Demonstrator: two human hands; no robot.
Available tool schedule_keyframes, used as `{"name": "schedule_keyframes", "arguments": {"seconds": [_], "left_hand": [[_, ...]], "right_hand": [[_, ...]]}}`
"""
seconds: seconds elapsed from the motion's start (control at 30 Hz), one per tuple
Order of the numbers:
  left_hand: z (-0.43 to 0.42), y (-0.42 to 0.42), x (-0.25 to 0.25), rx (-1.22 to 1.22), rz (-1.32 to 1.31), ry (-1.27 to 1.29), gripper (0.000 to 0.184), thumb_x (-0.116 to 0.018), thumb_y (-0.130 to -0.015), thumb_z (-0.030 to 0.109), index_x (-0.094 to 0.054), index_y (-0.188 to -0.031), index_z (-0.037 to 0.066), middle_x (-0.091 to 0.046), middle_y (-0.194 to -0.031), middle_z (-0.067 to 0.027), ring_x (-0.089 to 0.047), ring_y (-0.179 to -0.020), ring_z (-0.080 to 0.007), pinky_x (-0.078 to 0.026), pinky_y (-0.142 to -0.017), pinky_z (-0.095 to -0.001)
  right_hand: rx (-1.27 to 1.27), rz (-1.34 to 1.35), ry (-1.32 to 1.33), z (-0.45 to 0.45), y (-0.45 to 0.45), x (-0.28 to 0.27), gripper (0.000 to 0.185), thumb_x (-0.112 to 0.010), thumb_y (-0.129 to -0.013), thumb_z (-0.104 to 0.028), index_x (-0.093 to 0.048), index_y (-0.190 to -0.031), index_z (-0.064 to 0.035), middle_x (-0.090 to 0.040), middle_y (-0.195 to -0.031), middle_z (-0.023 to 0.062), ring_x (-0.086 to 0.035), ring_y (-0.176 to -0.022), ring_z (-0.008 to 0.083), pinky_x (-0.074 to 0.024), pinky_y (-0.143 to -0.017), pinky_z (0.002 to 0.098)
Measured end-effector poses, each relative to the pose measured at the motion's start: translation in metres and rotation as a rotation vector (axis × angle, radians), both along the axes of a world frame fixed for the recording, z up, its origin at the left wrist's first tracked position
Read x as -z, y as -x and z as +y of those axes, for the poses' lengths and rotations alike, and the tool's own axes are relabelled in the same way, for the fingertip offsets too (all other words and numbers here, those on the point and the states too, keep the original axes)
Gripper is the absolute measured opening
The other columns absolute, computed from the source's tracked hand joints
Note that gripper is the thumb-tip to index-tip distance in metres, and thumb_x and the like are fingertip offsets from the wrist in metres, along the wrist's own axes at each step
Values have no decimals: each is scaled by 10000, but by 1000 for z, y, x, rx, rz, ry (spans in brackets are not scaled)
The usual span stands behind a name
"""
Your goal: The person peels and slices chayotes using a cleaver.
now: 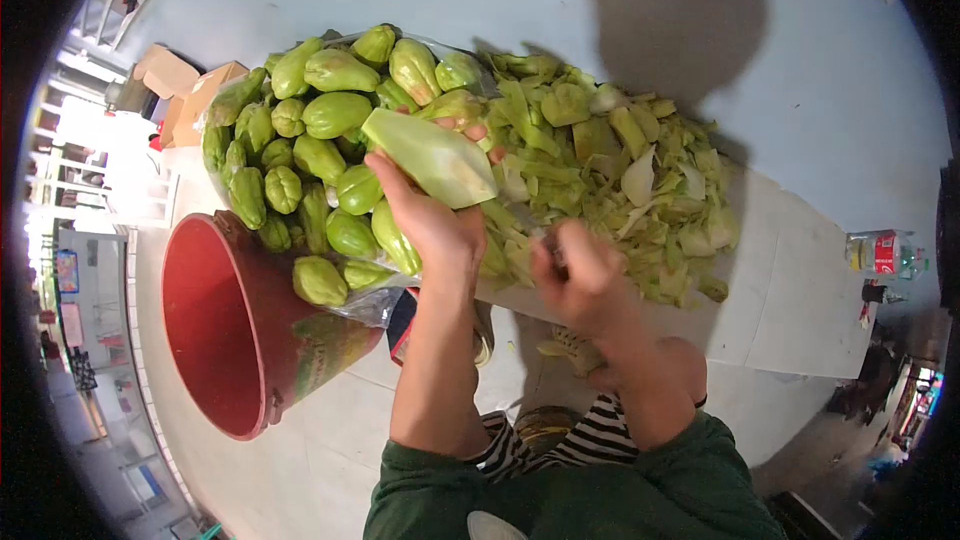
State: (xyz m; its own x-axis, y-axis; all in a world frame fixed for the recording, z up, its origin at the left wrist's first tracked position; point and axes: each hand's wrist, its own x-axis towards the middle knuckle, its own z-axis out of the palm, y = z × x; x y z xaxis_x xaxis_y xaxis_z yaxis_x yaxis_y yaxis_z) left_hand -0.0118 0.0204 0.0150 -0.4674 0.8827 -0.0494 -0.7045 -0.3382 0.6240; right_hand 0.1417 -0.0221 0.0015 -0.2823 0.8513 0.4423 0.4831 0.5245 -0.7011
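The pale, skinless squash [430, 155] was the thing most likely to be lost: it sat across the left hand [437, 225], which was half closed, thumb along one side and fingertips showing on the far side. The bare flesh looked wet and probably slick, so a light hold or a sideways push might have shot it out onto the green squashes [335, 115] heaped ahead and to the left. The right hand [590, 275] was curled almost into a fist, apart from the pale squash, around a small dark thing [555, 248] too blurred to name. If that had a sharp edge, a stroke running past the pale squash could have caught the left hand's thumb or fingertips. The heap held its own risk: its fruits were round and piled on one another, and a bump of the left forearm could have sent the nearest ones rolling towards the red bucket [310, 345], beside that arm, or over the crumpled clear plastic [372, 308]. Just beyond the right hand, the loose peelings [600, 170] might have slid off the near edge if the wrist had brushed them.
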Motion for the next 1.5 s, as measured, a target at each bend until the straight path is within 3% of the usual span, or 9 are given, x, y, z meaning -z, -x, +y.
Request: {"name": "schedule_keyframes", "arguments": {"seconds": [0.07, 0.17, 0.3, 0.5, 0.63, 0.7, 1.03, 1.33, 1.5], "left_hand": [[-1, 1, 2, -81, 94, 61, 564, -323, -984, 593, -425, -1350, 175, -581, -1104, -142, -589, -952, -351, -504, -806, -538], [-2, 13, 16, -55, -5, -195, 602, -375, -978, 592, -375, -1374, 139, -554, -1065, -108, -588, -935, -292, -539, -769, -399], [-1, 23, 17, -51, 77, -285, 604, -400, -979, 571, -383, -1363, 105, -536, -1042, -117, -557, -917, -269, -528, -770, -394], [-4, 23, 17, -52, 84, -262, 610, -409, -972, 577, -403, -1315, 73, -526, -1025, -110, -537, -953, -259, -502, -801, -387], [-3, 24, 19, -9, 33, -288, 582, -401, -973, 576, -423, -1268, 74, -521, -1022, -107, -532, -956, -258, -500, -801, -386], [-3, 19, 22, 31, 72, -271, 579, -400, -970, 586, -431, -1242, 76, -519, -1021, -105, -527, -962, -261, -497, -813, -387], [-5, -5, 28, 160, -194, -227, 584, -362, -978, 595, -451, -1225, 72, -526, -1043, -88, -519, -999, -261, -483, -845, -378], [-4, -14, 28, 50, 127, -150, 585, -324, -982, 607, -473, -1212, 90, -527, -1066, -87, -527, -966, -261, -477, -823, -402], [0, -12, 33, 270, -149, -255, 576, -357, -969, 616, -473, -1198, 101, -519, -1038, -95, -522, -905, -275, -470, -783, -408]], "right_hand": [[-156, 6, -37, -9, 13, 3, 171, -640, -822, -114, -493, -863, -36, -516, -719, 148, -567, -638, 395, -490, -564, 451], [-212, -85, -95, -17, 15, 9, 293, -687, -732, -123, -532, -951, -7, -557, -834, 147, -600, -659, 343, -494, -563, 420], [-286, -145, -133, -21, 15, 9, 493, -746, -640, -128, -533, -1057, 25, -575, -906, 159, -607, -687, 339, -500, -579, 398], [-272, -109, -129, -23, 18, 14, 525, -748, -623, -149, -538, -1069, 32, -568, -905, 158, -603, -680, 332, -496, -583, 399], [-263, -123, -128, -22, 18, 10, 512, -738, -638, -164, -543, -1072, 27, -572, -904, 154, -606, -683, 327, -491, -591, 401], [-187, -91, -146, -20, 21, 4, 253, -623, -752, -138, -547, -960, -15, -509, -745, 102, -592, -615, 295, -486, -523, 384], [-130, -62, -139, -15, 17, 1, 174, -619, -771, -120, -526, -889, -33, -501, -730, 112, -592, -589, 315, -482, -507, 415], [-94, -107, -104, -15, 17, -5, 124, -583, -782, -108, -489, -835, -47, -487, -718, 107, -593, -576, 292, -490, -495, 395], [-99, -189, -135, -14, 16, -5, 152, -570, -785, -137, -492, -873, -40, -499, -734, 110, -606, -579, 279, -495, -485, 381]]}}
